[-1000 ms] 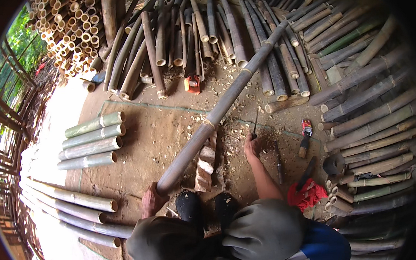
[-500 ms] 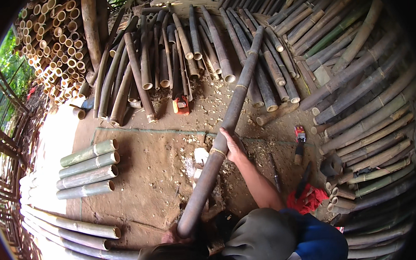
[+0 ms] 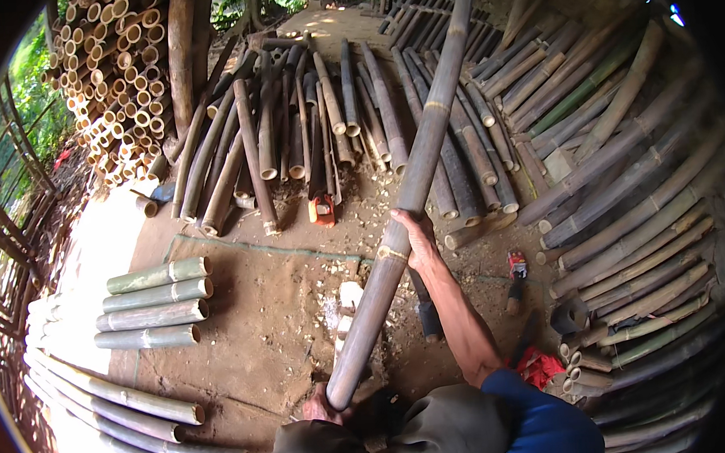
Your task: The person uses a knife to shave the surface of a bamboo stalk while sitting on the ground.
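Observation:
A long dark bamboo pole (image 3: pixel 434 131) slants across the middle, its near end low by my knees and its far end pointing up and away. My right hand (image 3: pixel 417 238) wraps round it from the right, just above a pale node ring. At the pole's lower end is my left hand (image 3: pixel 318 405), closed on it, with its fingers partly hidden by the pole and my knee. Below the pole's middle, a small white block (image 3: pixel 351 294) lies on the ground among pale chips.
Short green bamboo lengths (image 3: pixel 157 294) lie at the left, longer poles (image 3: pixel 123 390) nearer. Dark poles (image 3: pixel 264 116) are spread at the back; stacks (image 3: pixel 629 243) line the right. An orange tool (image 3: pixel 322 211), a red-and-black tool (image 3: pixel 516 271) and red cloth (image 3: pixel 539 368) rest on the ground.
The bamboo pole's far end has risen and reaches farther up the view. Both hands keep hold of it, the right arm extending more. The view has also tilted slightly.

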### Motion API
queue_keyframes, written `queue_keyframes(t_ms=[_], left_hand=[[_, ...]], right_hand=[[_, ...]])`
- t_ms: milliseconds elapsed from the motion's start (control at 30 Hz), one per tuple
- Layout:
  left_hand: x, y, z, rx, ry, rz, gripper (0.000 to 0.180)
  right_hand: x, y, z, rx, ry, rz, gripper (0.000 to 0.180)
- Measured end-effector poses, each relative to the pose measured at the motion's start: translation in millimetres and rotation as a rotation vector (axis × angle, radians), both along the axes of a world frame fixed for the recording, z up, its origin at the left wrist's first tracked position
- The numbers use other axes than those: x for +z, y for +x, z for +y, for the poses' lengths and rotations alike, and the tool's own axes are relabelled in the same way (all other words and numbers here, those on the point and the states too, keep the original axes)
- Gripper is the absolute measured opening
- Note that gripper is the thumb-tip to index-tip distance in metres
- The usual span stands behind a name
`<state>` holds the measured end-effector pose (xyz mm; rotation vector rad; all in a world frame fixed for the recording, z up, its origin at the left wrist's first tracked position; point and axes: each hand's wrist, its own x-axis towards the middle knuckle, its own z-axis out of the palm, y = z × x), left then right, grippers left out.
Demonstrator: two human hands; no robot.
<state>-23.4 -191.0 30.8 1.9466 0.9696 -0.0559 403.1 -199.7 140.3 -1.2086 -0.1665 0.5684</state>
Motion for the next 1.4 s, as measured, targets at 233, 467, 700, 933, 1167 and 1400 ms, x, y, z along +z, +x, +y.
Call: queue_keyframes(t_ms=[233, 467, 700, 933, 1167, 1400], left_hand=[[28, 98, 88, -0.51, 0.288, -0.294, 0.118], [337, 196, 169, -0.47, 0.323, -0.98, 0.108], [490, 240, 94, -0.156, 0.41, -1.266, 0.111], [485, 232, 63, -0.005, 0.259, -1.391, 0.059], [471, 191, 123, -0.162, 0.184, -1.543, 0.069], [391, 152, 195, 0.113, 0.213, -1.493, 0.071]], right_hand=[[163, 8, 19, -0.109, 0.16, -0.629, 0.065], [170, -32, -10, -0.138, 0.086, -0.835, 0.081], [140, -100, -32, -0.192, -0.015, -1.052, 0.077], [86, -119, -61, 0.0, -0.032, -1.13, 0.089], [-76, -91, -90, 0.302, -0.677, -1.279, 0.103], [-147, -102, -95, 0.562, -0.973, -0.756, 0.101]])
